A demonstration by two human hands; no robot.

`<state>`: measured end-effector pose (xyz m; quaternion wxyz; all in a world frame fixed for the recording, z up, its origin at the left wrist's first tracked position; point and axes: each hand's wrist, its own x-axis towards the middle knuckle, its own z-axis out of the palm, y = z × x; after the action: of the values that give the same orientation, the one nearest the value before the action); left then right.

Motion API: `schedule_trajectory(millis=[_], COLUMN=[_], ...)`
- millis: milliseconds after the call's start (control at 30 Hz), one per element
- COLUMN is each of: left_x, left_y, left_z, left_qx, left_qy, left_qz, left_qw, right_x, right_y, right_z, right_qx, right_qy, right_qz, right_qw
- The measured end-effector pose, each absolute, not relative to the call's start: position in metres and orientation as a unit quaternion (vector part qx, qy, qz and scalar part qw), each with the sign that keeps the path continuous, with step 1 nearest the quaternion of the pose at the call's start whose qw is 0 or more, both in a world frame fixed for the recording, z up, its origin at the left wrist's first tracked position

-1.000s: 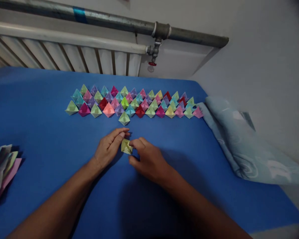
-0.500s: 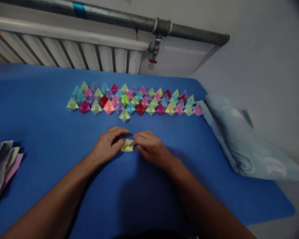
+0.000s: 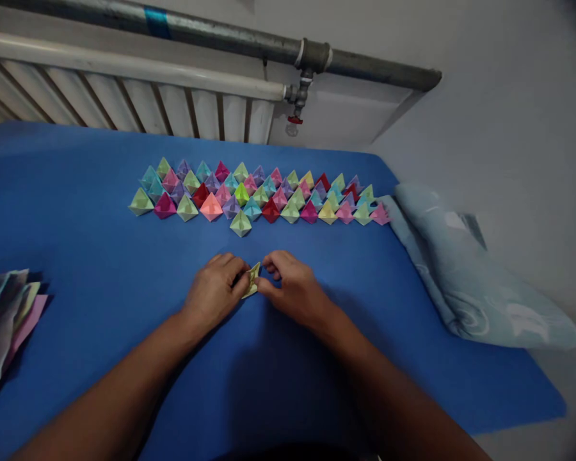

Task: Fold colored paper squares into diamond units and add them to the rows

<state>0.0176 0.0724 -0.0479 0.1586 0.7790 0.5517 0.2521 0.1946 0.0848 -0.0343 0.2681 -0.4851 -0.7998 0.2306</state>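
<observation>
A small folded piece of yellow paper [image 3: 252,282] is between my hands, tilted up off the blue surface [image 3: 288,358]. My left hand [image 3: 217,282] pinches its left side, thumb in front and fingers behind, and covers part of it. At the paper's right edge is my right hand [image 3: 290,282], its thumb against the paper and its index finger curled apart from the thumb. Beyond my hands stand several rows of folded paper boats [image 3: 211,208] in many colours. One pale green boat [image 3: 240,224] sits in front of the rows, nearest my hands.
At the left edge lies a stack of coloured paper sheets [image 3: 9,326]. A folded light blue blanket [image 3: 480,275] rests along the right side. Behind the surface are a white radiator [image 3: 139,102], a metal pipe [image 3: 240,41] and a red-handled valve [image 3: 295,120].
The yellow paper has gone from lying nearly flat to tilted, showing a narrower face. My left hand has moved slightly right over it. My right thumb and index finger have parted.
</observation>
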Motion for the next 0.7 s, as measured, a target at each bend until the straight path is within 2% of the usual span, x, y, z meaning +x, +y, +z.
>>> schedule_trajectory(millis=[267,533,700], left_x=[0.020,0.022,0.020], left_y=[0.069,0.075,0.079], left_z=[-0.047,-0.045,-0.047], left_qx=[0.771,0.762,0.757], left_qy=[0.567,0.602,0.598], left_qz=[0.243,0.189,0.203], left_qw=[0.159,0.144,0.166], right_x=[0.187,0.185,0.183], right_y=[0.079,0.080,0.080], right_z=[-0.033,-0.038,-0.038], right_qx=[-0.523,-0.525,-0.531], right_qy=[-0.832,-0.836,-0.830], right_qz=[0.127,0.095,0.106], right_qw=[0.131,0.128,0.136])
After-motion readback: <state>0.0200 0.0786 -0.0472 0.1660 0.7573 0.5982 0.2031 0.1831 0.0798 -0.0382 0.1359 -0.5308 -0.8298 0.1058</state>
